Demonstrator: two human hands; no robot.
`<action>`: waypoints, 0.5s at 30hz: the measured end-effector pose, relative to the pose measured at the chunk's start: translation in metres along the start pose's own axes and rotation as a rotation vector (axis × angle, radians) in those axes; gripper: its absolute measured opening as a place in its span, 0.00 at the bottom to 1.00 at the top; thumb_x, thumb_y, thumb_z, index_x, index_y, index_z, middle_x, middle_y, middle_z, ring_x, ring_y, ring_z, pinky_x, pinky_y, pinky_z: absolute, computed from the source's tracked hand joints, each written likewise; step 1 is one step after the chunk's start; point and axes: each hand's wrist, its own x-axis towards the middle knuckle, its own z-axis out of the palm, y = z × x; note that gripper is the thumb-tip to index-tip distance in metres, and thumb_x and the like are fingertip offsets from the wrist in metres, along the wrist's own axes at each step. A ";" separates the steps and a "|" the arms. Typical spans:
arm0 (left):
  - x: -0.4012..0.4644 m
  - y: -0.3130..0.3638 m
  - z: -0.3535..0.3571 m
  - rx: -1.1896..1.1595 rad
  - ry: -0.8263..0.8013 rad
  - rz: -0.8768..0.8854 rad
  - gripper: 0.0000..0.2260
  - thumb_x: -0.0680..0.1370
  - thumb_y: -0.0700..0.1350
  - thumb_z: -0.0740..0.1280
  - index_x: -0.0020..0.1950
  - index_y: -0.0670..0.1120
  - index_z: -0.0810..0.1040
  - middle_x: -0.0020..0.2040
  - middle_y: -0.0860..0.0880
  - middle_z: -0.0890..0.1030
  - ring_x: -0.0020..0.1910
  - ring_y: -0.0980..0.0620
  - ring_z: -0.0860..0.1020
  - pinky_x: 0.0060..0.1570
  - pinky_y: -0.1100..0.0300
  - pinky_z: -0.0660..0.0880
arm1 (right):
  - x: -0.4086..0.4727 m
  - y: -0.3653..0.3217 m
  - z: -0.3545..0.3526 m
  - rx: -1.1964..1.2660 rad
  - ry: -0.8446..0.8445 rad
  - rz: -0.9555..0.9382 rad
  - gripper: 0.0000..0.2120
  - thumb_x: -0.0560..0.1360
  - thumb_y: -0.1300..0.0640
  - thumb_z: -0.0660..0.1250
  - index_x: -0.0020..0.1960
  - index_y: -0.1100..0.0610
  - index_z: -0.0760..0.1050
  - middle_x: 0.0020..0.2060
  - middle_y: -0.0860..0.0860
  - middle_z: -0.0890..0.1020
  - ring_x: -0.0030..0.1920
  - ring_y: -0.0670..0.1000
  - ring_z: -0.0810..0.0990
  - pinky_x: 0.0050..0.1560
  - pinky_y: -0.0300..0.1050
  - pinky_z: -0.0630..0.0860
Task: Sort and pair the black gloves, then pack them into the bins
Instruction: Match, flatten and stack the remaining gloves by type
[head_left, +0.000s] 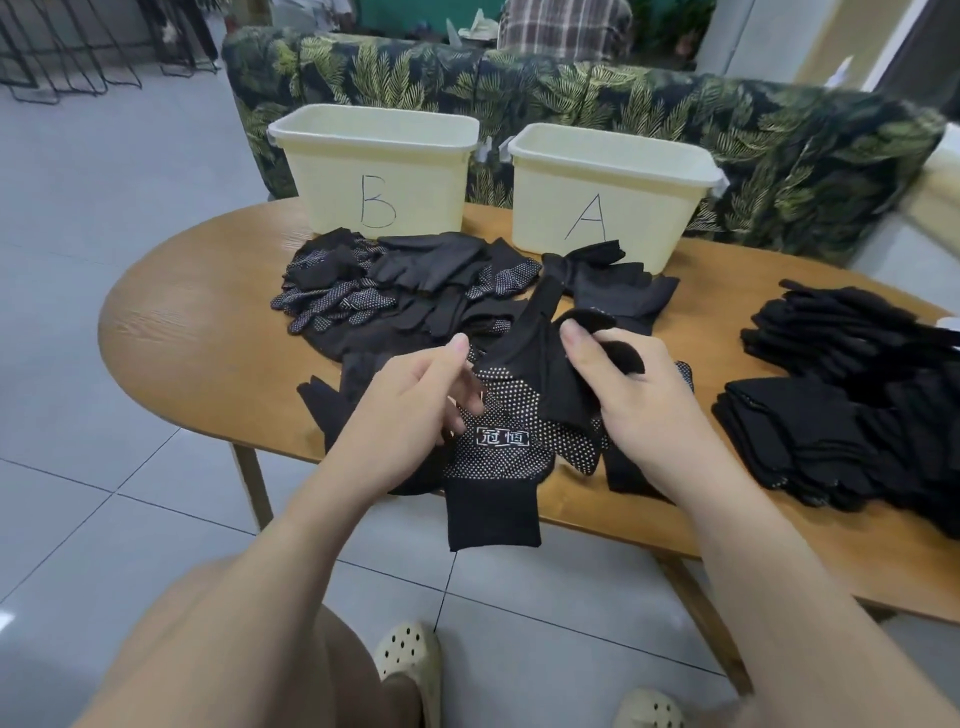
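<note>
Room: grey tiled floor, a leaf-print sofa (675, 119) standing behind the wooden table (171, 332) I am working at.
Bins: two pale yellow bins are sitting at the far edge, both showing nothing inside from my angle; bin B (374, 156) on the left, bin A (613, 182) on the right.
Left hand (410, 400): fingers are curling loosely over the dotted glove (498, 441), touching its palm side; I cannot tell whether they are truly pinching it.
Right hand (634, 384): thumb and fingers are gripping a plain black glove (561, 374), lifting it off the dotted one.
Gloves: the unsorted pile (395, 291) is lying just before the bins; neat stacks (841, 395) are sitting on the right side of the table.
Step, as I judge it: I am separating two gloves to check whether they match.
Doing it well: I should be keeping the dotted side up, lining cuffs and fingers together, and comparing dot pattern before pairing.
Writing: "B" and "A" hand-drawn on the bins; a white boxed mark of two Chinese characters on the dotted glove, which I am reading as 冠恒, not certainly.
</note>
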 end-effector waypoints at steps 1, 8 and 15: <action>0.000 -0.004 -0.003 0.038 -0.016 -0.001 0.22 0.86 0.57 0.56 0.45 0.44 0.82 0.38 0.45 0.85 0.33 0.51 0.78 0.34 0.56 0.73 | 0.001 0.002 -0.001 -0.011 -0.003 -0.009 0.27 0.82 0.44 0.63 0.45 0.70 0.74 0.40 0.72 0.76 0.37 0.59 0.74 0.39 0.52 0.67; -0.005 -0.003 -0.018 0.165 0.104 0.021 0.30 0.83 0.64 0.55 0.34 0.44 0.79 0.31 0.48 0.80 0.32 0.54 0.76 0.41 0.55 0.70 | 0.003 0.008 0.003 -0.128 -0.113 -0.063 0.19 0.83 0.50 0.64 0.40 0.62 0.75 0.31 0.55 0.71 0.33 0.46 0.68 0.34 0.44 0.62; -0.025 0.012 0.007 0.125 -0.017 0.206 0.23 0.79 0.62 0.67 0.38 0.43 0.80 0.32 0.48 0.78 0.33 0.52 0.76 0.39 0.51 0.74 | 0.009 0.011 0.016 -0.158 -0.090 -0.019 0.16 0.78 0.64 0.68 0.44 0.43 0.84 0.39 0.40 0.86 0.37 0.45 0.85 0.34 0.41 0.80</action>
